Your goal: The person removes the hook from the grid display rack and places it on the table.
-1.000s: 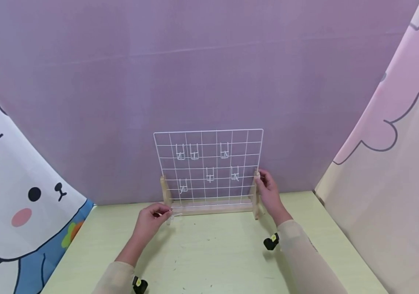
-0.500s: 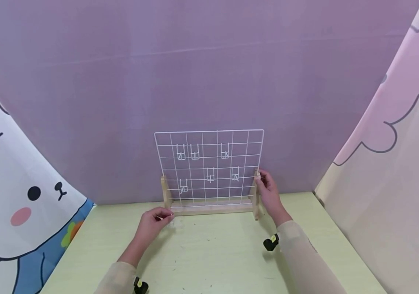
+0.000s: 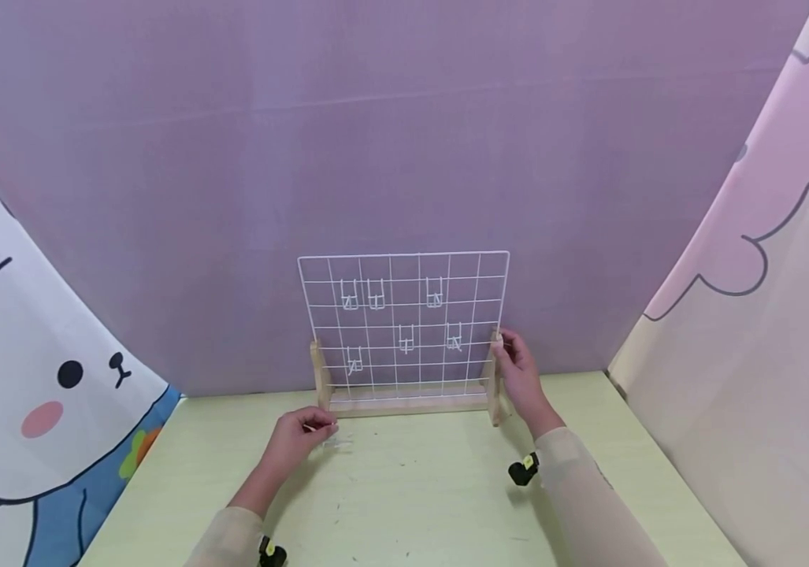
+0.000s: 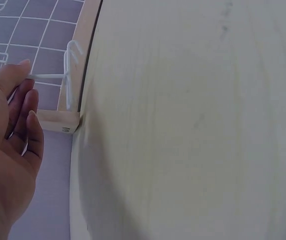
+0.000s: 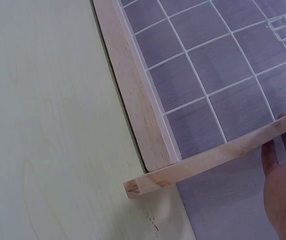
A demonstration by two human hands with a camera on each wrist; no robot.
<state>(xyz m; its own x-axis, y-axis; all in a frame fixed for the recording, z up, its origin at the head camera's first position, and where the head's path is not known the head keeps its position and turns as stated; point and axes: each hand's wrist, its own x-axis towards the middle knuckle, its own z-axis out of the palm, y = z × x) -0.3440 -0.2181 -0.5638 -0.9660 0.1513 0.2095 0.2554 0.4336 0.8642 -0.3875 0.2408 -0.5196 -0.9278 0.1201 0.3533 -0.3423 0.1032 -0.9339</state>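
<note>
A white wire grid (image 3: 404,315) stands upright in a wooden stand (image 3: 411,405) at the table's back. Several white wire hooks (image 3: 434,295) hang on the grid's bars. By the stand's lower left corner, my left hand (image 3: 294,439) pinches another white wire hook (image 4: 68,75) between thumb and fingers. That hook sticks out in front of the stand, apart from the grid as far as the head view shows. My right hand (image 3: 521,374) grips the right wooden upright (image 5: 218,155), with fingers partly hidden behind it in the right wrist view.
A pale yellow-green table (image 3: 404,488) extends in front of the stand. Behind it rises a purple cloth backdrop (image 3: 404,142). Printed cartoon panels flank the table, a rabbit panel (image 3: 57,339) on the left and a pink-and-cream panel (image 3: 751,331) on the right.
My left hand has come down and slightly right, toward the near side, carrying the hook a little away from the stand's lower left corner. My right hand stays on the upright.
</note>
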